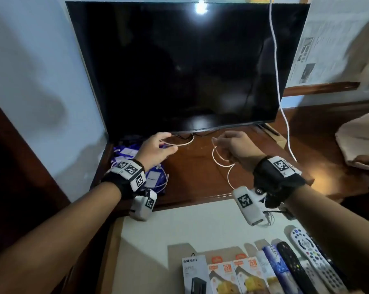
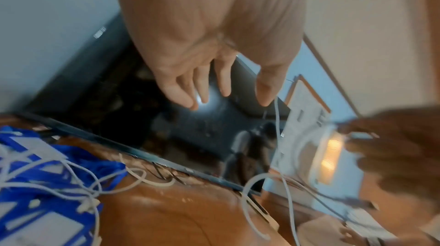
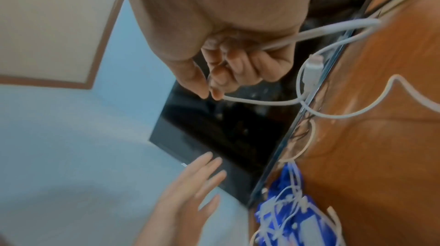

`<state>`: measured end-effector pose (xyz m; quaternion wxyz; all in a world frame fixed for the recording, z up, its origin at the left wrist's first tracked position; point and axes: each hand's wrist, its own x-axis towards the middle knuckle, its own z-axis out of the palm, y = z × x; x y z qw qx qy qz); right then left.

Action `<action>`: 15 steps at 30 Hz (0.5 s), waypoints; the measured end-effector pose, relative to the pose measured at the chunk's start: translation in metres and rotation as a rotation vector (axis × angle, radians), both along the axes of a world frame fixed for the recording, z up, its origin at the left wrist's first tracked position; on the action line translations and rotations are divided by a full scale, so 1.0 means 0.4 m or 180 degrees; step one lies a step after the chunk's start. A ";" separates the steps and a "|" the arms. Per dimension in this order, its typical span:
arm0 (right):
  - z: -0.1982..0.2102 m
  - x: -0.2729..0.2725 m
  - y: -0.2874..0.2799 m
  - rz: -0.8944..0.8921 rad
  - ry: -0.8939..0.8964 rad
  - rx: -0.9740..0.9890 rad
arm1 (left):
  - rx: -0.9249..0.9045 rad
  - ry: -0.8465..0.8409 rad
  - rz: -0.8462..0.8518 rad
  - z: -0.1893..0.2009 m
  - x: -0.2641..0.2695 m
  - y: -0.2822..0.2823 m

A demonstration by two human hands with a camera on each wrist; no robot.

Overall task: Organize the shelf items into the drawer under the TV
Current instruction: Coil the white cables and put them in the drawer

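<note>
A white charging cable [image 1: 218, 160] loops over the wooden shelf [image 1: 192, 179] under the TV [image 1: 179, 66]. My right hand [image 1: 220, 144] grips this cable, pinching it between thumb and forefinger [image 3: 215, 95]; its connector [image 3: 312, 69] dangles free. My left hand [image 1: 173, 142] hovers over the shelf with straight, spread fingers [image 2: 223, 88] and holds nothing. A second cable loop [image 1: 186, 143] lies just past it. A pile of blue lanyards with badges and tangled white cables [image 1: 136, 164] sits at the shelf's left end. The open drawer [image 1: 179, 225] is below.
In the drawer's near right corner lie several boxed chargers [image 1: 232, 274] and remotes [image 1: 315, 262]. Another white cable [image 1: 274, 49] hangs down across the TV's right side. A wall closes off the left, and cloth [image 1: 362, 141] lies at the far right.
</note>
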<state>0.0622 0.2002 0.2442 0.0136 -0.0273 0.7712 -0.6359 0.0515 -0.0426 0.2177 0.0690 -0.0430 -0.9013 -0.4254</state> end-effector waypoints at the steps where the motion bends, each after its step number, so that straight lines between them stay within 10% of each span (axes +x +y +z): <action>1: -0.001 0.020 -0.016 0.0164 -0.0042 -0.0142 | 0.0031 0.0035 -0.0185 -0.010 0.021 0.025; 10: -0.042 0.144 -0.056 0.0821 0.0098 -0.0665 | 0.0827 -0.0689 -0.1058 -0.110 0.137 0.064; 15: -0.150 0.163 0.013 0.0642 0.0079 -0.0685 | 0.2223 -0.0696 -0.0475 -0.142 0.206 0.006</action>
